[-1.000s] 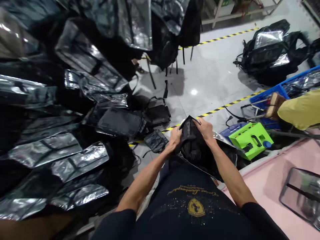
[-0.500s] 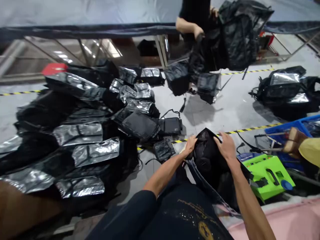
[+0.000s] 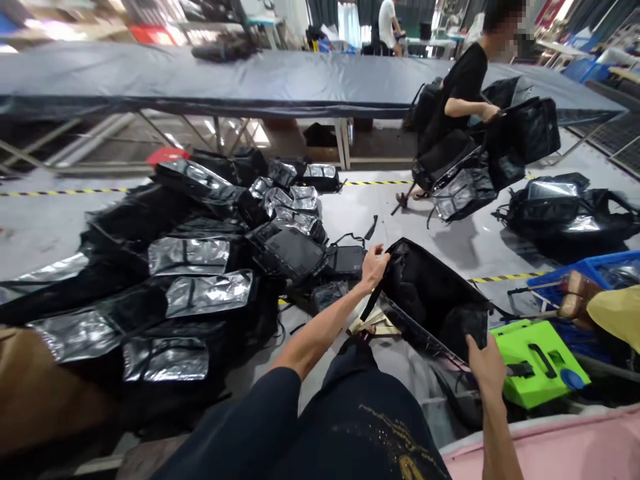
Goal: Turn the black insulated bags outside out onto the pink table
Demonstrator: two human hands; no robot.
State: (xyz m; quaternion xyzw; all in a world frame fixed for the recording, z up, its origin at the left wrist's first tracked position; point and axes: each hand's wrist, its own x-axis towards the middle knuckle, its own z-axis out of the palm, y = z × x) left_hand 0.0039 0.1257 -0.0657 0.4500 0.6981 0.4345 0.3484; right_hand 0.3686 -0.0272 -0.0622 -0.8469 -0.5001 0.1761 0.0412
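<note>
A large black bag [image 3: 425, 287] hangs between my hands, its mouth spread wide so that the dark inside shows. My left hand [image 3: 375, 265] is closed on the rim at its far left corner. At the near right corner my right hand [image 3: 486, 363] grips the edge, thumb over the inner side. A black strap dangles below my left hand. Just left of the bag, a small black bag [image 3: 344, 259] and a grey-black flat-topped bag [image 3: 293, 252] lie on the floor.
Many black bags with silver panels [image 3: 210, 293] are heaped at left. A co-worker [image 3: 463, 100] carries several bags by a long covered table [image 3: 300, 73]. At right are more bags [image 3: 560, 207], a blue crate [image 3: 550, 280] and a bright green case [image 3: 543, 360].
My right hand has moved down and right along the rim, and the bag is turned with its mouth wider. The co-worker has moved right with bags. The view has tipped up.
</note>
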